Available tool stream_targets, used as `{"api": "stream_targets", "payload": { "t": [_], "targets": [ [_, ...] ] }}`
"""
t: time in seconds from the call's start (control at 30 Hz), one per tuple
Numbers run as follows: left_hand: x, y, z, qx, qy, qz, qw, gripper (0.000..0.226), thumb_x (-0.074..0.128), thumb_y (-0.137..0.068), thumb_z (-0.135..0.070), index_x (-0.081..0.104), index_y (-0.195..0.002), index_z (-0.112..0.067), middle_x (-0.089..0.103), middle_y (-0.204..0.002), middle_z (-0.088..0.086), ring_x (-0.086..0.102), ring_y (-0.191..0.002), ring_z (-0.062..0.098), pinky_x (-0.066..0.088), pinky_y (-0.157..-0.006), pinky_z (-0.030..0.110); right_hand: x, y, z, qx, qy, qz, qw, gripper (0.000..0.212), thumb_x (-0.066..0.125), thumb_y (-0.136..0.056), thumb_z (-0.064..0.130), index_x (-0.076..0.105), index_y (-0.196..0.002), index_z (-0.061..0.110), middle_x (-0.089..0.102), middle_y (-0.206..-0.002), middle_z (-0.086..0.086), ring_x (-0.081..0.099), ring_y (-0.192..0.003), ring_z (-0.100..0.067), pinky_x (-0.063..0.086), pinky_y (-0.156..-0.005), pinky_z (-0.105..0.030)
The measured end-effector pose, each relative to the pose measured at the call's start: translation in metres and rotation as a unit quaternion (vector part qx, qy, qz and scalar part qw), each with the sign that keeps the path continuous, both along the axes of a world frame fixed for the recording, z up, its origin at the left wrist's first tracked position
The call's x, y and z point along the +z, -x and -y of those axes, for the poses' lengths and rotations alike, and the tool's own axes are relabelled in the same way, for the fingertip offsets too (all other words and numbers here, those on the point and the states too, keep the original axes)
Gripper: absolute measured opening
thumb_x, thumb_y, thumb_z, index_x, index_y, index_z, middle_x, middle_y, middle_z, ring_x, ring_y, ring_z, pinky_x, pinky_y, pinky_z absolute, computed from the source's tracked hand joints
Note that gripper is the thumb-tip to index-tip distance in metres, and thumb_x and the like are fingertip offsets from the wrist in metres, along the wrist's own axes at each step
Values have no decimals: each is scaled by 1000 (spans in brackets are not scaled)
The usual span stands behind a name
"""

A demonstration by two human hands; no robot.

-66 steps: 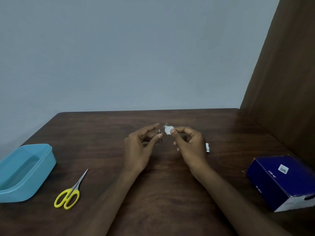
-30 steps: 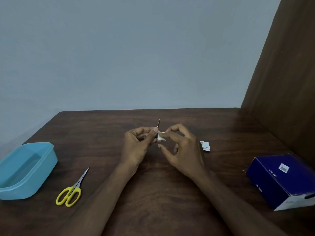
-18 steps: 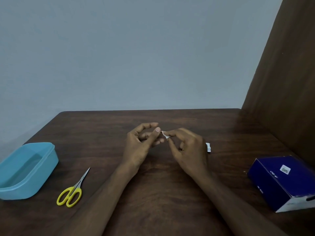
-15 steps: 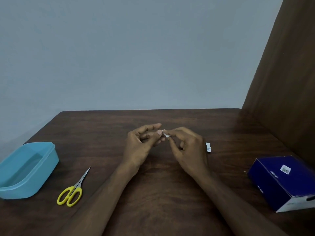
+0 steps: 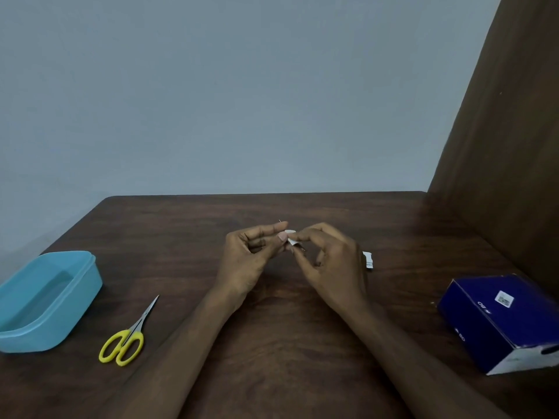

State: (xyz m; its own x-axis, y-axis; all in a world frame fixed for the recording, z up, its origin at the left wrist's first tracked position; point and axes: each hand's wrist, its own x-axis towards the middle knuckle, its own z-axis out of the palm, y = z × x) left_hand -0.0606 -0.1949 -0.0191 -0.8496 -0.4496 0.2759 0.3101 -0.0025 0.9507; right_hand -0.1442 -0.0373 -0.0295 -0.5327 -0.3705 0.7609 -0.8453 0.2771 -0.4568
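Table (image 5: 272, 343): dark brown wood grain, rounded far-left corner, far edge against a grey-blue wall.
Left edge: 1 light blue plastic tub (image 5: 75, 300), upright.
Front left: 1 pair of scissors (image 5: 127, 337), yellow handles nearest, blades closed, tips pointing far-right; near the tub, not touching.
Middle right: 1 small white wrapper scrap (image 5: 368, 260), lying flat.
Right edge: 1 dark blue cardboard box (image 5: 496, 322), white label on top, well apart from the scrap.
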Motion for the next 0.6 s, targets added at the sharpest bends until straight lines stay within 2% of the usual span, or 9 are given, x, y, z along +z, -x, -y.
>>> {"api": "stream_targets", "payload": {
  "t": [0.07, 0.13, 0.2, 0.27, 0.37, 0.43, 0.53, 0.6],
  "targets": [
    [-1, 2, 1, 6, 5, 1, 1000, 25, 77, -94, -4, 79, -119, -6, 83, -104, 13, 81, -100, 25, 64, -94, 30, -1, 3, 0, -22, -4, 6, 1000, 10, 83, -87, 27, 74, -90, 27, 67, -84, 19, 45, -54, 9, 44, -57, -28],
    [-3, 3, 2, 12, 10, 3, 1000, 25, 78, -95, -8, 79, -119, -7, 83, -102, 13, 81, -101, 26, 63, -94, 29, -1, 4, 0, -24, -4, 35, 999, 15, 86, -86, 30, 72, -86, 26, 65, -77, 25, 50, -54, 4, 45, -57, -27],
    [-3, 2, 1, 14, 16, 4, 1000, 24, 78, -96, -11, 79, -119, -8, 84, -101, 12, 81, -101, 26, 63, -89, 27, 0, 4, -1, -21, 3, 81, 996, 15, 88, -86, 33, 74, -86, 28, 73, -80, 24, 55, -50, -7, 49, -56, -29],
    [-2, 1, -1, 18, 55, 14, 998, 21, 78, -97, -15, 80, -117, -12, 84, -97, 7, 81, -96, 22, 63, -83, 25, 2, 6, -1, -2, 38, 168, 985, 11, 87, -88, 30, 76, -88, 29, 76, -85, 23, 59, -43, -12, 52, -52, -31],
    [-5, 2, -3, 59, 203, 44, 976, 19, 84, -92, -19, 83, -110, -25, 82, -90, -6, 78, -84, 9, 59, -78, 18, 6, 12, -3, 16, 108, 274, 956, 8, 86, -89, 26, 79, -89, 29, 79, -93, 21, 67, -43, -15, 53, -51, -33],
    [-7, 4, -3, 90, 280, 48, 955, 22, 88, -87, -21, 83, -106, -29, 78, -93, -10, 74, -85, 6, 56, -77, 14, 10, 13, -3, 33, 142, 319, 936, 7, 87, -89, 24, 81, -91, 25, 81, -95, 13, 65, -46, -18, 51, -49, -32],
    [-8, 3, -3, 106, 295, 45, 949, 17, 89, -86, -22, 82, -99, -31, 75, -100, -11, 71, -89, 4, 57, -69, 18, 13, 10, -4, 84, 182, 386, 900, 8, 86, -89, 20, 81, -95, 17, 83, -97, 3, 57, -45, -16, 40, -43, -21],
    [-7, 3, -3, 85, 272, 46, 957, 12, 88, -88, -23, 81, -96, -29, 77, -95, -9, 72, -78, 2, 59, -67, 22, 12, 9, -5, 96, 182, 397, 894, 5, 84, -91, 19, 81, -96, 18, 83, -98, 2, 56, -44, -14, 38, -42, -21]
  ]
}}
